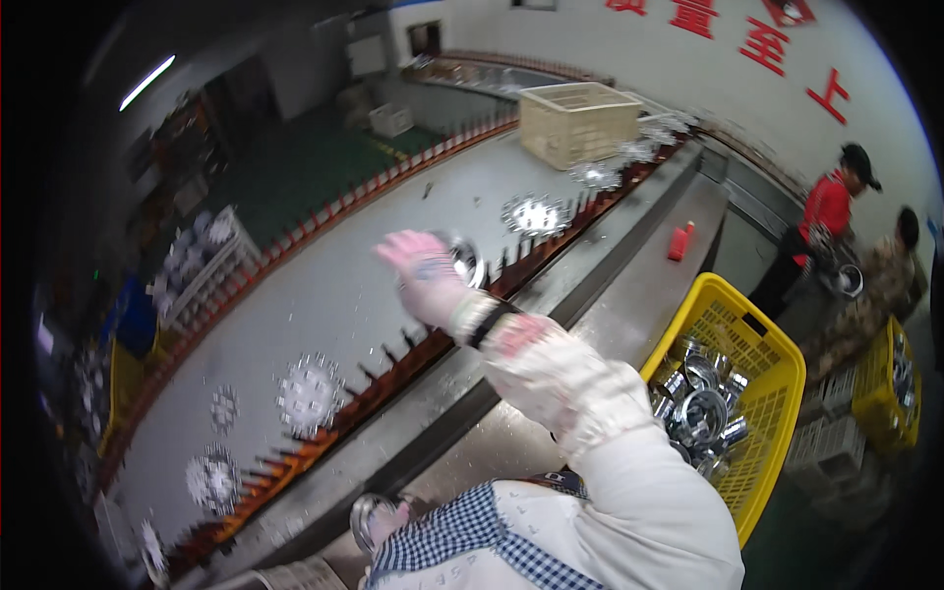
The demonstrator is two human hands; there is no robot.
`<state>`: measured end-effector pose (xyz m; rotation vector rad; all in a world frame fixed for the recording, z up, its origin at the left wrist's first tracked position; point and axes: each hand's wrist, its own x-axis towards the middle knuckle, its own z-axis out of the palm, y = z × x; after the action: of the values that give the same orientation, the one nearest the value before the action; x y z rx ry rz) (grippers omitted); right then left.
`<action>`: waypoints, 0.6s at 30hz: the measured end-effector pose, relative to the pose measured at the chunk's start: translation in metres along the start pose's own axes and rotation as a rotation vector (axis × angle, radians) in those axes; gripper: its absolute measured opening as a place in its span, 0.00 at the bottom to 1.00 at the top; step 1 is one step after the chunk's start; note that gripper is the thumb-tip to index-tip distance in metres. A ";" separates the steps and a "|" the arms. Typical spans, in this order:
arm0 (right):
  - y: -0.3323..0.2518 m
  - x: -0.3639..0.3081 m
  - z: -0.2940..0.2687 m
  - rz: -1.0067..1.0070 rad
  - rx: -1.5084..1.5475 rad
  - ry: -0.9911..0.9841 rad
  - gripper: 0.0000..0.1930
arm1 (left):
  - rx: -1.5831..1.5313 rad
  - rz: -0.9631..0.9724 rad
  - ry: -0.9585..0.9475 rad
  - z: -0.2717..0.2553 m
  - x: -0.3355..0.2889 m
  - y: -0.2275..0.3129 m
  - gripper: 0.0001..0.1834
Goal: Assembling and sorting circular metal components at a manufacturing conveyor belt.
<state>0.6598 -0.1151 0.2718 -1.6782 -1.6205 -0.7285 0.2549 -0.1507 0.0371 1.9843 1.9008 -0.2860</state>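
Observation:
My right hand [430,273], in a pink glove, reaches over the grey conveyor surface with its fingers stretched out. A shiny metal ring [466,258] shows just beyond this hand and is partly hidden by it; whether they touch I cannot tell. Low in the view, close to my body, my left hand [391,522] in a pink glove is closed on another metal ring [366,517]. My checked apron covers part of that hand. Flower-like clusters of shiny metal parts lie along the conveyor, with one cluster [535,213] beyond my right hand and another [309,394] nearer.
Upright pegs [388,354] line the conveyor's edges. A yellow basket [752,393] of metal rings stands at my right. Farther off is a cream crate [570,123]. A red object [679,242] lies on the metal ledge. Two people [828,211] are at the far right.

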 end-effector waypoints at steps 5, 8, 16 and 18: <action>0.015 0.090 0.056 -0.038 -0.133 -1.038 0.43 | -0.140 -0.002 0.059 -0.003 0.004 0.001 0.38; 0.044 0.089 0.080 -0.004 -0.241 -1.132 0.31 | -0.170 0.040 0.048 -0.006 0.008 0.012 0.38; -0.062 0.077 0.028 -0.586 -0.208 -0.956 0.19 | -0.289 -0.028 0.057 -0.009 0.011 -0.045 0.38; -0.076 0.068 -0.066 -0.446 -0.069 -0.968 0.17 | -0.332 0.023 0.038 -0.001 0.015 -0.049 0.38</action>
<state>0.5927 -0.1264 0.3730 -1.8591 -2.7115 -0.1215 0.2076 -0.1356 0.0262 1.7972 1.8102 0.0723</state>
